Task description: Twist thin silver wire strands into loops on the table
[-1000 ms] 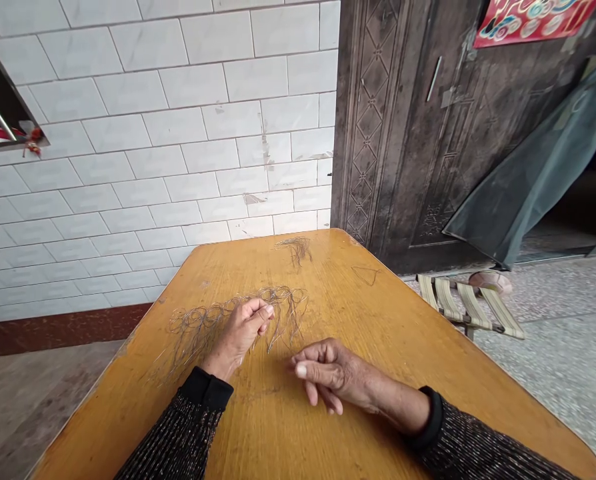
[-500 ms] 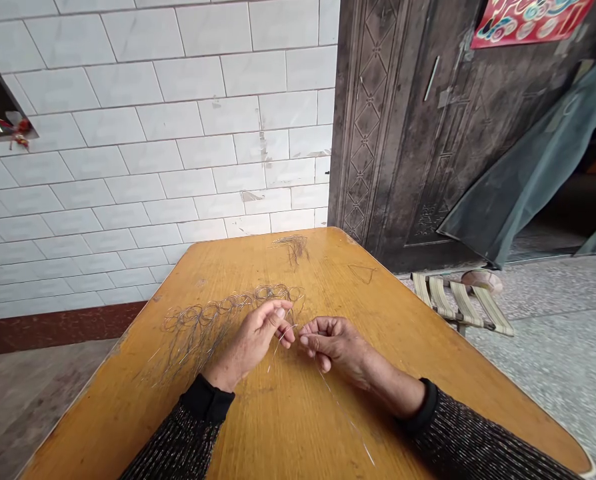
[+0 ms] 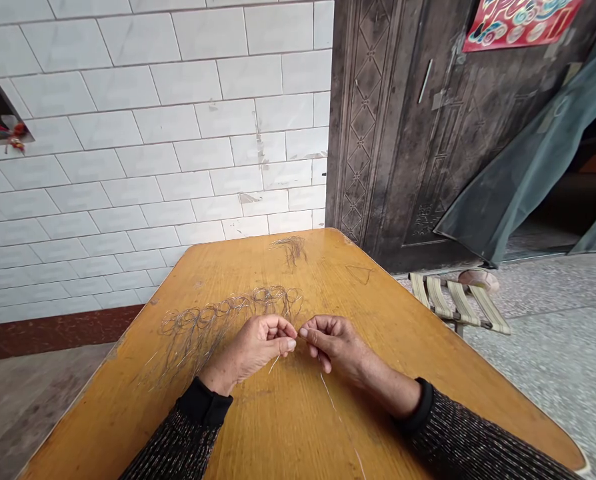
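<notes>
Between my two hands runs a thin, shiny wire (image 3: pixel 334 405), pinched just above the table. My left hand (image 3: pixel 258 343) is closed, thumb against fingertips, and a short wire end pokes out below it. Almost touching it, my right hand (image 3: pixel 331 340) pinches the same wire between thumb and forefinger, while the long tail trails down toward the table's near side. Behind and left of my left hand lies a row of looped wires (image 3: pixel 223 308) with loose tails. The exact point where the fingertips grip is partly hidden.
The wooden table (image 3: pixel 278 433) carries a small bundle of thin wires (image 3: pixel 291 248) at its far end and a bent wire piece (image 3: pixel 361 272) at right. A tiled wall (image 3: pixel 203 167) stands behind. A strap-topped folding stool (image 3: pixel 458 303) sits beside the table, near a dark door (image 3: pixel 403 167).
My left fingers, raised and loosely apart before, have come down and closed on the wire. My right hand stays nearly in place. The view has shifted slightly.
</notes>
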A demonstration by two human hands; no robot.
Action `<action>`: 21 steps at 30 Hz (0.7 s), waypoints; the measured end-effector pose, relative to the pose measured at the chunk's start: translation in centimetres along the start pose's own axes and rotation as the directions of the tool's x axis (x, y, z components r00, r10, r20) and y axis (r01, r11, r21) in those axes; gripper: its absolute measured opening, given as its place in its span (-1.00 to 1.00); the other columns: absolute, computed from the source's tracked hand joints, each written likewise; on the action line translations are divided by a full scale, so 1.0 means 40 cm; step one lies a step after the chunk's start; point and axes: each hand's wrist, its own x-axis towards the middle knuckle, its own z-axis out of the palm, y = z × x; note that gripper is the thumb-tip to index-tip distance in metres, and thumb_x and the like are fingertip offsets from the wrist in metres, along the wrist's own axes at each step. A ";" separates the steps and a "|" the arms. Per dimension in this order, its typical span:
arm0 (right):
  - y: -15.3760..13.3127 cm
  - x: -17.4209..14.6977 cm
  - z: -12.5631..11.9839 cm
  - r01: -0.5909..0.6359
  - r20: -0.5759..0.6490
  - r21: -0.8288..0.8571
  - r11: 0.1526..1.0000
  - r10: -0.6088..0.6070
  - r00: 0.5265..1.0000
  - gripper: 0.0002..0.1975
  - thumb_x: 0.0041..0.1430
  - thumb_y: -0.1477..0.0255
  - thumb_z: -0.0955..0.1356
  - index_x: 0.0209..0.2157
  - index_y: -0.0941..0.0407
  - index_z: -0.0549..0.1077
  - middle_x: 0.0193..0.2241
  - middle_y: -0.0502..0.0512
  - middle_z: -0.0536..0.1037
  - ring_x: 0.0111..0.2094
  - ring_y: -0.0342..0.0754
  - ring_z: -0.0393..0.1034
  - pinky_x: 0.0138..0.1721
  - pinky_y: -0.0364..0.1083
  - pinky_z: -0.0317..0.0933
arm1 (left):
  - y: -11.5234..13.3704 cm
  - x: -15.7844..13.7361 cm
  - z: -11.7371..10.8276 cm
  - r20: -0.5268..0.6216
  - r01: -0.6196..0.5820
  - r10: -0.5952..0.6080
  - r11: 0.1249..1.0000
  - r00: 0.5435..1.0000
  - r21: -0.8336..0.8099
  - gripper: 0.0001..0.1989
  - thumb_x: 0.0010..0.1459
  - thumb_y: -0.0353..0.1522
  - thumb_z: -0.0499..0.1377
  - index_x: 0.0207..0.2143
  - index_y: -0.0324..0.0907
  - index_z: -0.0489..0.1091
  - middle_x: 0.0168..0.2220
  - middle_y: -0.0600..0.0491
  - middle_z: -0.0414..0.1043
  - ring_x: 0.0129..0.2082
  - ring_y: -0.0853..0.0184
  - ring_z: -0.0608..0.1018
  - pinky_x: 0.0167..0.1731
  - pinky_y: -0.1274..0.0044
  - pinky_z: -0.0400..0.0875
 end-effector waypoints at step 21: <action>0.001 0.002 -0.012 -0.008 -0.029 -0.018 1.000 0.007 1.000 -0.71 -0.12 0.23 0.35 -0.58 0.18 0.31 -0.79 -0.12 0.35 -0.87 -0.32 0.09 -0.82 -0.28 -0.11 | -0.006 -0.005 -0.043 -0.002 -0.141 0.165 0.849 0.986 0.510 -0.85 0.03 -0.42 0.09 -0.38 -0.18 0.46 -0.52 0.12 0.32 -0.56 0.45 0.28 -0.55 0.63 0.16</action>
